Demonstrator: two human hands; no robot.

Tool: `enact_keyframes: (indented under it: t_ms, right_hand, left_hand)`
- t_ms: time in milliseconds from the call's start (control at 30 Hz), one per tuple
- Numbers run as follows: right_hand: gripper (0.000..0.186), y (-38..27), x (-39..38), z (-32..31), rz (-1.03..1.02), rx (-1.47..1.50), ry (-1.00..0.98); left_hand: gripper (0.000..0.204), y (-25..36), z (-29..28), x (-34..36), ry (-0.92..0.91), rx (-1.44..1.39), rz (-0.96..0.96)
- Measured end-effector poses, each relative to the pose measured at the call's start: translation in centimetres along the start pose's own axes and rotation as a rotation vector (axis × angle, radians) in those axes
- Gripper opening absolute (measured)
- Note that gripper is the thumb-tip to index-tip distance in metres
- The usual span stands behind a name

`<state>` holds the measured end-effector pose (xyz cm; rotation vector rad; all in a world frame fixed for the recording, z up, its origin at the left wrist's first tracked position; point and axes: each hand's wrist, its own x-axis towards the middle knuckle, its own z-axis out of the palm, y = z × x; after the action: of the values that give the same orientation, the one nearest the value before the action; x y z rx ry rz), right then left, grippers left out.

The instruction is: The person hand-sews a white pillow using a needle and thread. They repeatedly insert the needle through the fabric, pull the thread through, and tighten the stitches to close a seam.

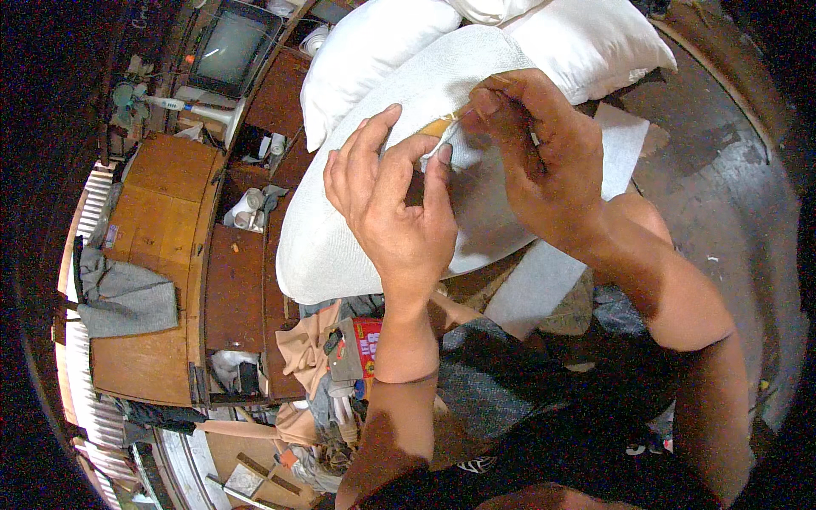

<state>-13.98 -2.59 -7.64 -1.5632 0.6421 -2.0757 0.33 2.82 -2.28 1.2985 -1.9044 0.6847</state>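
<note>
A large white fabric cushion [327, 229] lies in front of me. My left hand [395, 191] rests on it, with thumb and forefinger pinching the cloth at a seam and the other fingers spread over the fabric. A small yellow-orange piece [435, 127] shows between folds of white cloth beside those fingertips. Just to the right, my right hand [544, 140] is closed in a pinch close to the seam. Whatever its fingertips hold is too small to make out. White strands cross the yellow piece between the two hands.
Stuffed white pillows [586, 47] lie beyond the cushion. A wooden cabinet [149, 263] with a grey cloth [132, 297] stands at the left, beside open shelves [234, 289]. A white cloth strip [540, 289] is under the cushion's right side. Garments and a red packet [368, 344] sit below.
</note>
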Motion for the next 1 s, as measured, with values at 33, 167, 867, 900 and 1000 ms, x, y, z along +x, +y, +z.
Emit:
enact_keyframes:
  t_ms: [33, 167, 867, 900, 1000]
  right_hand:
    - [0.014, -0.09, 0.02, 0.15, 0.006, 0.011, 0.006]
    - [0.014, -0.37, 0.00, 0.36, 0.097, 0.055, -0.003]
    - [0.013, -0.39, -0.21, 0.41, 0.017, -0.028, 0.015]
    - [0.013, -0.56, -0.19, 0.34, 0.028, -0.036, 0.001]
    - [0.012, -0.65, -0.25, 0.15, -0.010, -0.069, -0.036]
  left_hand:
    - [0.014, -0.02, -0.16, 0.04, 0.000, -0.003, -0.002]
    - [0.013, -0.06, -0.32, 0.07, 0.000, 0.015, -0.004]
    - [0.013, 0.03, -0.18, 0.04, -0.009, 0.022, 0.003]
    - [0.013, 0.05, -0.27, 0.06, -0.010, 0.025, -0.001]
    - [0.013, -0.01, -0.30, 0.09, -0.007, 0.015, 0.002]
